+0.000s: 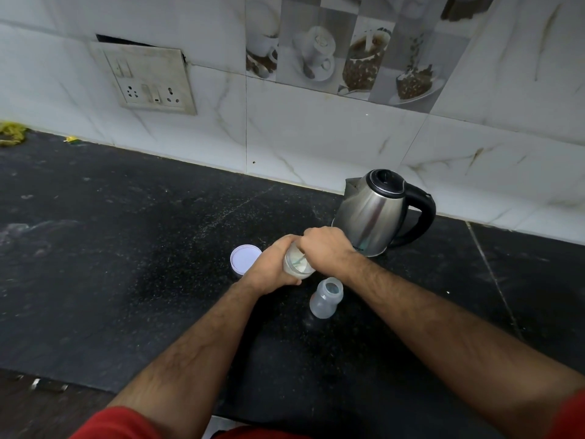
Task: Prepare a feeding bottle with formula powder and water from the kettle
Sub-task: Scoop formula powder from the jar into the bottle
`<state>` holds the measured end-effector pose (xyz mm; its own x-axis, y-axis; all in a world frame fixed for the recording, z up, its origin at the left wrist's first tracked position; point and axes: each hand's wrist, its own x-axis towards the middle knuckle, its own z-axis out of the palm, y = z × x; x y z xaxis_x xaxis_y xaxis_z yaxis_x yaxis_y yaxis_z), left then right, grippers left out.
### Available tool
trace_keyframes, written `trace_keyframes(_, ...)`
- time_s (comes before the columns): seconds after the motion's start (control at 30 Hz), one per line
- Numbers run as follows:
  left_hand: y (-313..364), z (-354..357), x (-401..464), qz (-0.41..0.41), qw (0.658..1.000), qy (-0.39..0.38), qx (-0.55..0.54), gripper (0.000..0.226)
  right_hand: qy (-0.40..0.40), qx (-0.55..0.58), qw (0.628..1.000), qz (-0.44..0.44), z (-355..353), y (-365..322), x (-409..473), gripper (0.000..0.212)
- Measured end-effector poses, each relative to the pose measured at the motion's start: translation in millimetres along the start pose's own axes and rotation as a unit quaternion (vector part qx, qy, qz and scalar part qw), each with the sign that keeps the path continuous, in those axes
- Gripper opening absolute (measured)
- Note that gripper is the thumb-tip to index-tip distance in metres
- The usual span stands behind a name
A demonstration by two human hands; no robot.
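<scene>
My left hand [274, 264] grips a clear jar of white formula powder [296, 263], tilted toward me on the black counter. My right hand [326, 245] hovers over the jar's mouth, fingers curled around a thin scoop handle that reaches down into the powder. The scoop's head is hidden in the jar. An open, clear feeding bottle [326, 297] stands upright just in front of the jar, to the right. The steel kettle [372, 213] with a black lid and handle stands behind my right hand.
A white jar lid [245, 258] lies upside down left of my left hand. The black stone counter [126, 248] runs up to a tiled wall with a socket plate [148, 80]. Yellow scraps [11, 133] lie at the far left.
</scene>
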<state>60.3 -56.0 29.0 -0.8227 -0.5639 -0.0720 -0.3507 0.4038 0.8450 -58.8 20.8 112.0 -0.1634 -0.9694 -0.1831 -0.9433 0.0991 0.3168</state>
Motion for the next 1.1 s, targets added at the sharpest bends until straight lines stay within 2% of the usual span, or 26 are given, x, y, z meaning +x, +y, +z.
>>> trace_keyframes(0.3, 5.6, -0.5, 1.8, -0.018, 1.000, -0.011, -0.009, 0.093, 0.012, -0.056, 0.998, -0.029, 9.6, -5.5, -4.3, 0.034)
trace_keyframes(0.63, 5.5, -0.8, 5.9, -0.024, 1.000, -0.015, -0.010, 0.093, -0.023, -0.083, 0.996, -0.038, 8.7, -6.8, 0.8, 0.024)
trace_keyframes(0.93, 9.7, -3.4, 6.4, -0.025, 0.999, -0.024, 0.001, 0.092, -0.044, -0.107, 0.991, -0.065, 8.2, -5.4, 3.6, 0.027)
trace_keyframes(1.1, 9.5, -3.3, 6.3, -0.029, 0.999, -0.023, 0.000, 0.092, -0.066, -0.090, 0.992, -0.052, 2.8, 0.6, 5.3, 0.023)
